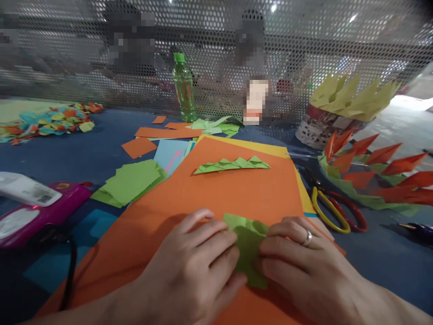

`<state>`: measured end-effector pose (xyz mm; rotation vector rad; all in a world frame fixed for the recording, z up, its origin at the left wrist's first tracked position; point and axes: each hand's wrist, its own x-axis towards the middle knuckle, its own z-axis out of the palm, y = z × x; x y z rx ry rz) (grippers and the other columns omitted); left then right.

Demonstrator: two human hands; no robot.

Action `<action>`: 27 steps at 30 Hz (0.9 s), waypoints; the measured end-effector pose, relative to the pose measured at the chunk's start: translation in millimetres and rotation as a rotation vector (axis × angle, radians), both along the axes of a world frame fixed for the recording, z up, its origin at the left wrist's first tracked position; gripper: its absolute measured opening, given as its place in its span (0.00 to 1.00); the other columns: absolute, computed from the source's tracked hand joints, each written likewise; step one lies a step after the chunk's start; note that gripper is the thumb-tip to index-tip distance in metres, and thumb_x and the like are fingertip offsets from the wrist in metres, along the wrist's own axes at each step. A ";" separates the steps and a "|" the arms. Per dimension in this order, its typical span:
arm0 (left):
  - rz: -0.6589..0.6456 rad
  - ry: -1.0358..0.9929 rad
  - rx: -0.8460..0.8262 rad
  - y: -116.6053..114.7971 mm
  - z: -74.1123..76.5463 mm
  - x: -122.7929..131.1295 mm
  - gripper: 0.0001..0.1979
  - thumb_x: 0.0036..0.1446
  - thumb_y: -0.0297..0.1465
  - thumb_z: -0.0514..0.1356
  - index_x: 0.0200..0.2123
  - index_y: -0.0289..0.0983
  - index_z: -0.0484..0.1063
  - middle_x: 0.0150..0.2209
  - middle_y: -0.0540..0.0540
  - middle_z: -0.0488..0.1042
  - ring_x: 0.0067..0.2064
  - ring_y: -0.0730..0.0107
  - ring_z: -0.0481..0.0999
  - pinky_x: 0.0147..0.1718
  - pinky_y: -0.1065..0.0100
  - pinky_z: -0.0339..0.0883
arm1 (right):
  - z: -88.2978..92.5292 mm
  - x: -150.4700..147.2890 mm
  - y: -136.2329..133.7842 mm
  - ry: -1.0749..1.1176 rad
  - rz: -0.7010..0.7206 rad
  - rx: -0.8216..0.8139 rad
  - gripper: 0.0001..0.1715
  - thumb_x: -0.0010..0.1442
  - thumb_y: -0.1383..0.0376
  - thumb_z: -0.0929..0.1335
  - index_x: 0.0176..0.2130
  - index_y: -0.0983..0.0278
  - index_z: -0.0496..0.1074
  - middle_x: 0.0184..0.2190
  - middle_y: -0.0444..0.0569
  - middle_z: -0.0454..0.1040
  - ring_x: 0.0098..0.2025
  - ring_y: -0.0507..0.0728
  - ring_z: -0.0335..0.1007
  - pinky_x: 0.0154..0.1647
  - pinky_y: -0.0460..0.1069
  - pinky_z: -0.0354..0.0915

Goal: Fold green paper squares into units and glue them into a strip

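Both my hands press on a small green paper piece (248,243) that lies on a large orange sheet (237,189). My left hand (192,266) holds the paper's left edge, with its fingers closed together on it. From the right, my right hand (301,262), which wears a ring, pins the other edge with bent fingers. Farther up the orange sheet lies a row of folded green paper triangles (233,165), apart from both hands.
A stack of green paper squares (131,180) lies left of the sheet. Scissors (334,207) with red and yellow handles lie to the right, near orange and green folded chains (379,176). A green bottle (184,88) stands by the mesh wall. A pink device (37,210) sits far left.
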<state>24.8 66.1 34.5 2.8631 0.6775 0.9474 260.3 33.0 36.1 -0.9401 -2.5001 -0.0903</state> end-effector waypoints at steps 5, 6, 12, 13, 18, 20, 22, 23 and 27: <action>-0.002 0.007 -0.015 2.2 0.2 1.3 0.08 0.67 0.29 0.56 0.39 0.37 0.76 0.40 0.48 0.79 0.43 0.64 0.77 0.51 0.57 0.61 | -3.3 0.6 0.8 0.020 0.068 -0.025 0.07 0.64 0.71 0.68 0.34 0.62 0.72 0.35 0.43 0.78 0.40 0.54 0.70 0.45 0.51 0.60; 0.009 0.005 0.002 2.4 0.4 1.7 0.09 0.68 0.28 0.56 0.39 0.37 0.76 0.40 0.48 0.79 0.43 0.65 0.77 0.51 0.57 0.61 | -3.0 0.2 0.7 0.019 0.065 -0.020 0.07 0.64 0.71 0.68 0.33 0.62 0.72 0.35 0.43 0.78 0.40 0.54 0.70 0.45 0.51 0.60; 0.014 0.051 -0.035 -6.8 7.0 2.8 0.19 0.70 0.22 0.48 0.37 0.38 0.78 0.36 0.49 0.79 0.41 0.68 0.78 0.47 0.61 0.66 | 3.4 -3.8 -2.0 0.046 0.004 -0.080 0.10 0.65 0.70 0.66 0.33 0.61 0.73 0.31 0.45 0.77 0.37 0.55 0.71 0.41 0.52 0.61; 0.018 0.053 -0.051 -8.8 7.7 2.7 0.20 0.70 0.22 0.48 0.36 0.37 0.78 0.36 0.48 0.79 0.40 0.67 0.78 0.47 0.62 0.67 | 4.9 -4.5 -2.7 0.048 -0.012 -0.100 0.10 0.65 0.69 0.66 0.32 0.61 0.73 0.31 0.45 0.76 0.36 0.55 0.70 0.40 0.52 0.62; 0.044 0.028 -0.071 -14.4 2.5 2.8 0.18 0.71 0.28 0.52 0.33 0.36 0.79 0.36 0.47 0.80 0.38 0.65 0.79 0.41 0.63 0.72 | 9.1 -7.8 -6.3 0.077 -0.050 -0.216 0.10 0.62 0.62 0.71 0.30 0.62 0.72 0.28 0.46 0.74 0.35 0.56 0.68 0.38 0.52 0.64; 0.064 0.031 -0.057 -16.1 0.4 3.4 0.18 0.71 0.28 0.51 0.34 0.36 0.80 0.36 0.47 0.80 0.38 0.64 0.80 0.39 0.63 0.73 | 7.6 -9.5 -7.1 0.127 -0.090 -0.283 0.11 0.63 0.63 0.71 0.29 0.62 0.70 0.27 0.45 0.73 0.33 0.55 0.67 0.36 0.50 0.64; 0.098 0.023 -0.051 -18.2 0.0 4.2 0.18 0.71 0.29 0.51 0.34 0.37 0.80 0.36 0.47 0.81 0.40 0.64 0.80 0.40 0.62 0.73 | 4.4 -11.4 -7.5 0.188 -0.139 -0.343 0.12 0.64 0.66 0.70 0.28 0.62 0.68 0.26 0.44 0.72 0.32 0.54 0.66 0.36 0.49 0.63; 0.112 0.015 -0.050 -19.1 0.2 4.5 0.17 0.71 0.29 0.52 0.35 0.37 0.80 0.36 0.47 0.81 0.40 0.64 0.80 0.40 0.63 0.73 | 2.5 -12.2 -7.5 0.220 -0.162 -0.356 0.13 0.64 0.67 0.70 0.28 0.61 0.68 0.26 0.43 0.72 0.31 0.53 0.66 0.35 0.49 0.63; 0.126 -0.010 -0.048 -20.8 -0.7 4.4 0.15 0.69 0.28 0.54 0.35 0.37 0.80 0.36 0.47 0.81 0.41 0.64 0.81 0.42 0.63 0.74 | -4.0 -12.8 -7.4 0.284 -0.212 -0.343 0.13 0.61 0.69 0.70 0.27 0.61 0.65 0.24 0.40 0.70 0.29 0.52 0.65 0.33 0.48 0.60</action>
